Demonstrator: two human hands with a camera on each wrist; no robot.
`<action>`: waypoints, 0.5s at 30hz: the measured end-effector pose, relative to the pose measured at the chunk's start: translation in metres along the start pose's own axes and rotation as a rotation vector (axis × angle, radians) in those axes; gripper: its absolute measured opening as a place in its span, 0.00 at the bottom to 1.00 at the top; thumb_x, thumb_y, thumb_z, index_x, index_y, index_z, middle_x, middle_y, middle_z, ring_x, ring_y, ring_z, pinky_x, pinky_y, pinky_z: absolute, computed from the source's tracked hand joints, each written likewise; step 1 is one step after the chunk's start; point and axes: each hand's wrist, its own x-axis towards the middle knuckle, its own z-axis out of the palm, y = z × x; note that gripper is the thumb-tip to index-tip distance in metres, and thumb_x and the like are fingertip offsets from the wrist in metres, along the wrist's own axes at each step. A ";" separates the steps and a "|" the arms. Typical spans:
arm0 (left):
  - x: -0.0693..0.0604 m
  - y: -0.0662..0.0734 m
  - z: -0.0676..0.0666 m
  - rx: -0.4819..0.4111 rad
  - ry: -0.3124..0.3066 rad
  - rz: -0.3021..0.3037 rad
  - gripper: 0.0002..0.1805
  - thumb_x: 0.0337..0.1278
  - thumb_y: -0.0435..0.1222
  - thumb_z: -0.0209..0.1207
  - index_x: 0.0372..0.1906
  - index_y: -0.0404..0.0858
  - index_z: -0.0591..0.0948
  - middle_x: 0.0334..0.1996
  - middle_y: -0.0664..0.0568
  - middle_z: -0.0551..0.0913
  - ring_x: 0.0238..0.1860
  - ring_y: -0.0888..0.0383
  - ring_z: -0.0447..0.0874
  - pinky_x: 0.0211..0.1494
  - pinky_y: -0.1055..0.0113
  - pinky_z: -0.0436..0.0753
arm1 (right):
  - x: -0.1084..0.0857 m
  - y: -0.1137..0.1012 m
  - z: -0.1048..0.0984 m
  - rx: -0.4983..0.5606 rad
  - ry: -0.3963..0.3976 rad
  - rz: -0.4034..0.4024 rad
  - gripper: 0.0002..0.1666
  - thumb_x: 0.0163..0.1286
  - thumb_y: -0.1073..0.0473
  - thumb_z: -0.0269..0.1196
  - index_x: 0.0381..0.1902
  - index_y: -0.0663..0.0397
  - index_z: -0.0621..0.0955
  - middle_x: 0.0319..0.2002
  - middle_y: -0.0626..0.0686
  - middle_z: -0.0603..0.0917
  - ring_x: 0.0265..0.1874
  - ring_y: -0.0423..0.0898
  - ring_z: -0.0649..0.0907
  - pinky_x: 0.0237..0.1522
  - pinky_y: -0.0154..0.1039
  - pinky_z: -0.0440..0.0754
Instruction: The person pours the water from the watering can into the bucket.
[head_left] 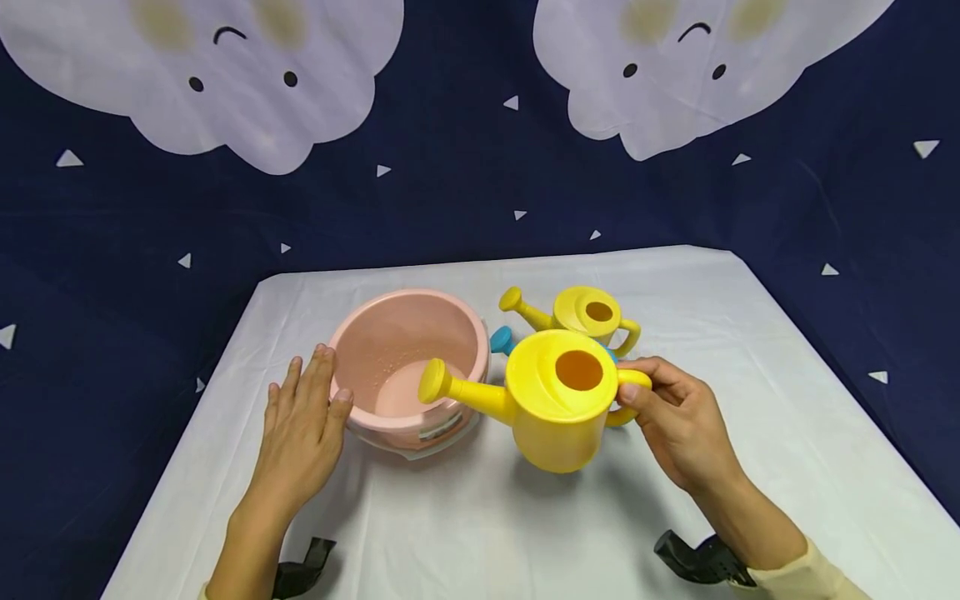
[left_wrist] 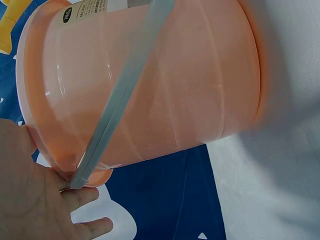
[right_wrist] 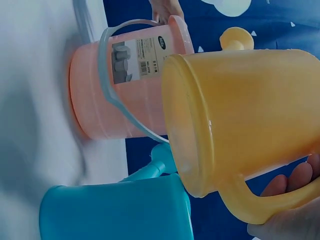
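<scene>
My right hand (head_left: 686, 427) grips the handle of a yellow watering can (head_left: 558, 442), which hangs above the table, its spout reaching over the near right rim of a pink bucket (head_left: 375, 343). Against the bucket's left side my left hand (head_left: 302, 442) rests with straight fingers at the rim. Drops speckle the bucket's inner wall. In the left wrist view the bucket's grey carrying handle (left_wrist: 120, 97) hangs down along its side. Below the held can, a blue watering can (right_wrist: 115, 212) shows in the right wrist view; the head view shows little of it.
Behind the held can is another yellow watering can (head_left: 576, 307), its spout pointing left. A white cloth (head_left: 465, 542) covers the table. Dark blue fabric (head_left: 450, 217) with clouds and small white triangles hangs behind. The bucket carries a printed label (right_wrist: 140, 57).
</scene>
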 end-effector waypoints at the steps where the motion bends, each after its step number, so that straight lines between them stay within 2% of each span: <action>1: 0.000 0.000 0.000 0.001 0.000 -0.001 0.32 0.73 0.50 0.34 0.75 0.44 0.47 0.76 0.47 0.48 0.77 0.44 0.36 0.74 0.39 0.33 | -0.001 0.000 0.000 -0.006 0.004 0.003 0.18 0.68 0.77 0.48 0.45 0.57 0.80 0.41 0.49 0.82 0.39 0.41 0.81 0.44 0.30 0.81; 4: 0.000 0.000 0.000 0.002 0.005 -0.001 0.32 0.73 0.50 0.34 0.75 0.44 0.47 0.76 0.47 0.49 0.77 0.44 0.36 0.74 0.40 0.33 | -0.004 0.003 0.001 -0.009 -0.001 -0.009 0.19 0.68 0.78 0.48 0.44 0.55 0.80 0.41 0.48 0.82 0.39 0.41 0.81 0.44 0.29 0.81; 9: 0.000 -0.001 0.001 0.002 0.011 0.000 0.32 0.73 0.50 0.35 0.75 0.44 0.48 0.76 0.47 0.49 0.77 0.44 0.36 0.74 0.40 0.33 | -0.010 0.008 0.001 0.026 -0.045 -0.052 0.20 0.67 0.79 0.46 0.45 0.58 0.79 0.42 0.49 0.81 0.41 0.41 0.81 0.45 0.29 0.81; 15: 0.000 -0.001 0.002 0.001 0.008 -0.003 0.32 0.73 0.50 0.34 0.75 0.44 0.47 0.76 0.47 0.49 0.77 0.45 0.36 0.74 0.40 0.33 | -0.017 0.015 0.000 0.041 -0.082 -0.064 0.19 0.68 0.79 0.45 0.46 0.60 0.78 0.43 0.49 0.80 0.41 0.40 0.81 0.44 0.29 0.82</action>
